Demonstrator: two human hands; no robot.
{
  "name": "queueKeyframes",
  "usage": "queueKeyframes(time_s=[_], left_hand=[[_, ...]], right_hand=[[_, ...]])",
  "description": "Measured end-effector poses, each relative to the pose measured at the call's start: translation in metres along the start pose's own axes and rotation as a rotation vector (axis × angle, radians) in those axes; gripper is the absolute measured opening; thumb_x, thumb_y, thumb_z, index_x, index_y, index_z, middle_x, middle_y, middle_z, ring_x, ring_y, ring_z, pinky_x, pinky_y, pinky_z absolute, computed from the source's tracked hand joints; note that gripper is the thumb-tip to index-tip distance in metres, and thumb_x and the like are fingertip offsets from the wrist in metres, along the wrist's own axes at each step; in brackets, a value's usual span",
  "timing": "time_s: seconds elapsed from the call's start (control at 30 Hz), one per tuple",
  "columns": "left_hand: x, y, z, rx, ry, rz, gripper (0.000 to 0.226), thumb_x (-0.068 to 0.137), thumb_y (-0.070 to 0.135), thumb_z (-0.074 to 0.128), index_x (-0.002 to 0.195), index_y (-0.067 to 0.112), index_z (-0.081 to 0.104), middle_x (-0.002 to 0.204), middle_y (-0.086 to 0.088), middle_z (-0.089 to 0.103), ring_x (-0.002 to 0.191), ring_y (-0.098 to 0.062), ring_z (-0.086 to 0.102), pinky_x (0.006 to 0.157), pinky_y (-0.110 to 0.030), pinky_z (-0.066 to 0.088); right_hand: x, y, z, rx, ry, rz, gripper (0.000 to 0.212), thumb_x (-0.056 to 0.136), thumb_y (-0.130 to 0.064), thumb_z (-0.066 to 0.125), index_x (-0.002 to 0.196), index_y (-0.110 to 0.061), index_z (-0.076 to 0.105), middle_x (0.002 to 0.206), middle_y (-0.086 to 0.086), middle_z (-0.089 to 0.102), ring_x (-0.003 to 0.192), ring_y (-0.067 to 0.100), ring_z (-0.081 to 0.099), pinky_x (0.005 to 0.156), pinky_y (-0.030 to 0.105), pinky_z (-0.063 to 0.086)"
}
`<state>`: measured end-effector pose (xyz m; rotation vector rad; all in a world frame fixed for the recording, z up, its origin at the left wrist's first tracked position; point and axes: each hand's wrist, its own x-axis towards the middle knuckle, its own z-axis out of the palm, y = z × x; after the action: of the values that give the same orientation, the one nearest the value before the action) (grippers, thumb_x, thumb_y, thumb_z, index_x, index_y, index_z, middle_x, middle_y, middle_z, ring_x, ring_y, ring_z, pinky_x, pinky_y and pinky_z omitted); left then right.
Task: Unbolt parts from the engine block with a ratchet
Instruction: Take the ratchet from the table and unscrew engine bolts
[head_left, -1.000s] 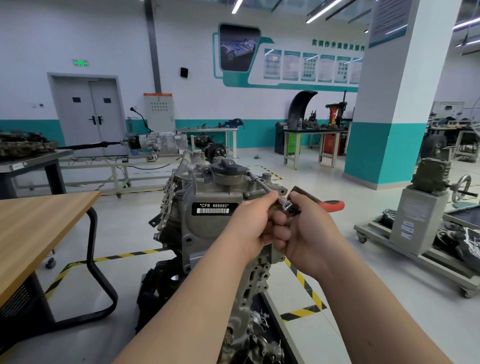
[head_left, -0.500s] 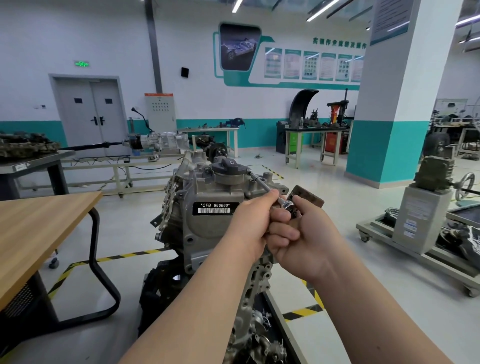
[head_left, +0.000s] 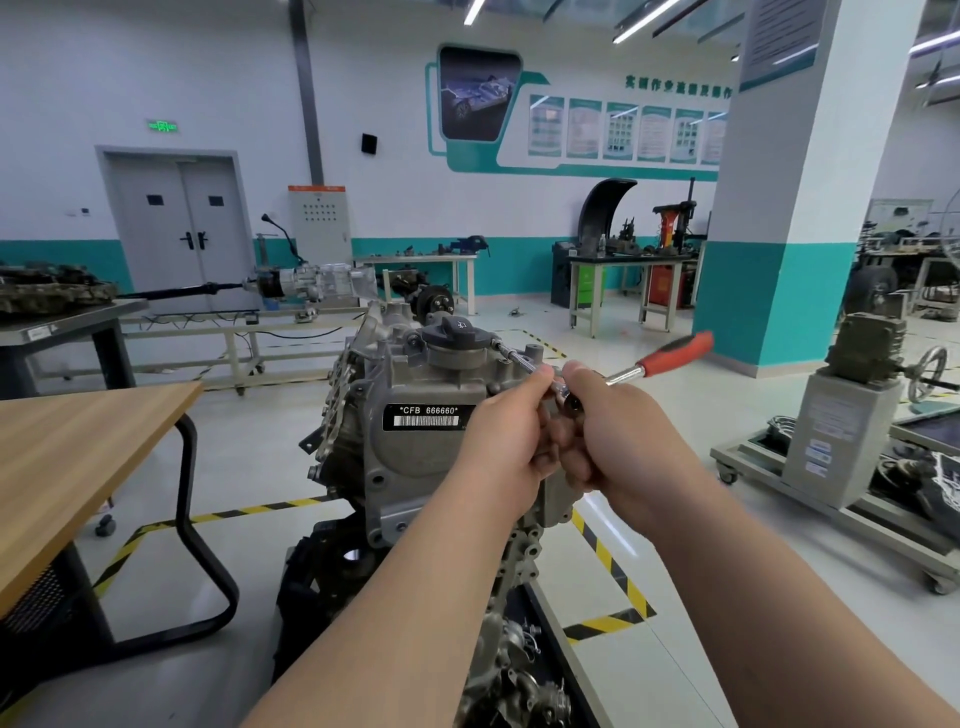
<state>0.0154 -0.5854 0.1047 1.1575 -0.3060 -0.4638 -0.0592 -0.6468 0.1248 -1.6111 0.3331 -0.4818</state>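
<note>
A grey engine block stands upright in front of me, with a black oil cap on top and a barcode label reading CFB 666660. A ratchet with a red handle sticks out up and to the right; its chrome extension bar runs up-left to a bolt beside the cap. My left hand pinches the extension bar near the ratchet head. My right hand is curled round the ratchet head, and the handle pokes out past my fingers.
A wooden table with a black tube leg stands at the left. Yellow-black floor tape runs under the engine. A wheeled cart carrying a grey machine sits at the right, beside a white and teal pillar. Workbenches line the far wall.
The ratchet handle has swung: it pointed right, then away from me and foreshortened, and now points up to the right. Both hands stay on the ratchet head and extension.
</note>
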Motion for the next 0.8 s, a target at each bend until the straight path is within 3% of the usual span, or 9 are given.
queueKeyframes(time_s=[0.1, 0.27, 0.43, 0.5, 0.57, 0.67, 0.8], left_hand=[[0.000, 0.000, 0.000, -0.044, -0.004, 0.007, 0.027, 0.094, 0.031, 0.060, 0.072, 0.014, 0.057, 0.044, 0.002, 0.039, 0.031, -0.011, 0.035, 0.037, -0.018, 0.022], [0.002, -0.002, -0.001, -0.061, 0.024, -0.013, 0.027, 0.092, 0.033, 0.063, 0.070, 0.018, 0.067, 0.050, 0.003, 0.038, 0.040, -0.009, 0.028, 0.041, -0.019, 0.021], [0.002, -0.003, 0.000, -0.042, 0.019, -0.030, 0.036, 0.090, 0.033, 0.064, 0.058, 0.023, 0.075, 0.053, 0.003, 0.045, 0.043, -0.010, 0.034, 0.041, -0.019, 0.025], [0.002, -0.003, 0.000, -0.054, 0.016, -0.027, 0.031, 0.092, 0.032, 0.062, 0.066, 0.020, 0.073, 0.052, 0.003, 0.041, 0.041, -0.009, 0.031, 0.040, -0.019, 0.024], [0.001, -0.002, 0.000, -0.061, 0.005, -0.011, 0.030, 0.094, 0.032, 0.060, 0.069, 0.017, 0.064, 0.049, 0.002, 0.040, 0.038, -0.010, 0.031, 0.040, -0.020, 0.022], [-0.001, -0.001, -0.002, -0.030, -0.019, -0.007, 0.052, 0.095, 0.037, 0.057, 0.048, 0.017, 0.050, 0.040, 0.000, 0.041, 0.032, -0.017, 0.035, 0.040, -0.023, 0.025], [-0.005, 0.002, -0.003, -0.032, -0.054, -0.056, 0.065, 0.095, 0.042, 0.054, 0.035, 0.019, 0.042, 0.038, 0.003, 0.035, 0.027, -0.014, 0.034, 0.035, -0.013, 0.024]], right_hand=[[0.002, -0.005, -0.001, -0.245, 0.051, -0.089, 0.048, 0.098, -0.038, 0.043, 0.059, -0.011, 0.050, 0.047, 0.003, 0.051, 0.036, 0.015, 0.043, 0.051, 0.030, 0.037], [0.007, -0.007, 0.000, -0.619, 0.126, -0.218, 0.029, 0.101, -0.039, 0.040, 0.098, -0.011, 0.047, 0.071, 0.001, 0.056, 0.059, 0.016, 0.050, 0.054, 0.030, 0.034], [0.003, -0.002, 0.002, -0.743, 0.158, -0.282, 0.020, 0.102, -0.041, 0.036, 0.109, -0.023, 0.037, 0.082, -0.005, 0.058, 0.075, 0.018, 0.057, 0.065, 0.036, 0.042], [0.005, -0.001, 0.002, -0.623, 0.142, -0.244, 0.022, 0.101, -0.041, 0.038, 0.109, -0.021, 0.041, 0.082, -0.004, 0.059, 0.074, 0.015, 0.057, 0.066, 0.035, 0.043], [0.007, -0.002, 0.001, -0.408, 0.110, -0.142, 0.032, 0.101, -0.042, 0.039, 0.097, -0.012, 0.051, 0.069, 0.000, 0.057, 0.059, 0.016, 0.053, 0.060, 0.033, 0.039], [0.003, -0.002, 0.002, -0.023, 0.001, 0.023, 0.051, 0.102, -0.041, 0.037, 0.063, -0.010, 0.049, 0.052, 0.007, 0.044, 0.039, 0.019, 0.038, 0.051, 0.032, 0.033], [-0.001, -0.001, 0.009, 0.354, -0.078, 0.114, 0.042, 0.105, -0.037, 0.035, 0.074, -0.010, 0.046, 0.053, 0.004, 0.043, 0.034, 0.015, 0.030, 0.039, 0.028, 0.030]])
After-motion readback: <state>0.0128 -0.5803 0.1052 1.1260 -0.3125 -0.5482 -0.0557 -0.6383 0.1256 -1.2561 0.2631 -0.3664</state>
